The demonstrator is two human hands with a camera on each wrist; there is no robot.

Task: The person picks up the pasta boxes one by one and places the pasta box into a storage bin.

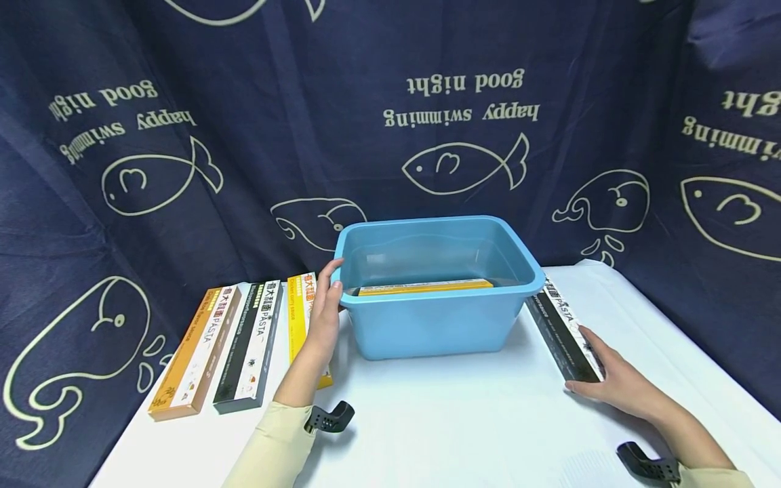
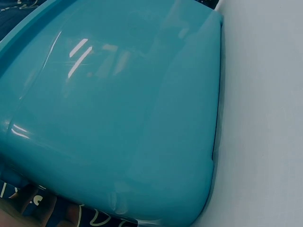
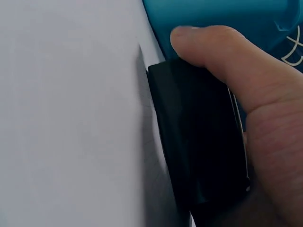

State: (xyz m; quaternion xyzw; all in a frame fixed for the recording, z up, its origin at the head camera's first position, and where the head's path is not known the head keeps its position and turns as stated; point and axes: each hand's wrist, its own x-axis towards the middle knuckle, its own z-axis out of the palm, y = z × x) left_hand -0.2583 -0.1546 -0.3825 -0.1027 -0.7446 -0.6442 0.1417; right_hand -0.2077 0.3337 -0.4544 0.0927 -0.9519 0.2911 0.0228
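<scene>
A light-blue plastic bin (image 1: 427, 329) stands on the white table, with a yellow box (image 1: 427, 288) lying inside it. My left hand (image 1: 323, 312) holds the bin's left rim; its fingers show only partly at the lower left of the left wrist view. To the right of the bin lies a black-and-white pasta box (image 1: 564, 332), its far end partly hidden behind the bin. My right hand (image 1: 619, 379) grips this box near its close end, thumb on the near side and fingers at the right edge. In the right wrist view the thumb (image 3: 208, 47) presses the dark box end (image 3: 199, 132).
Left of the bin lie an orange pasta box (image 1: 195, 352), another black-and-white pasta box (image 1: 249, 346) and a yellow pasta box (image 1: 299, 312), the last partly behind my left arm. A dark blue curtain (image 1: 342, 88) with fish drawings hangs behind the white table (image 1: 451, 420).
</scene>
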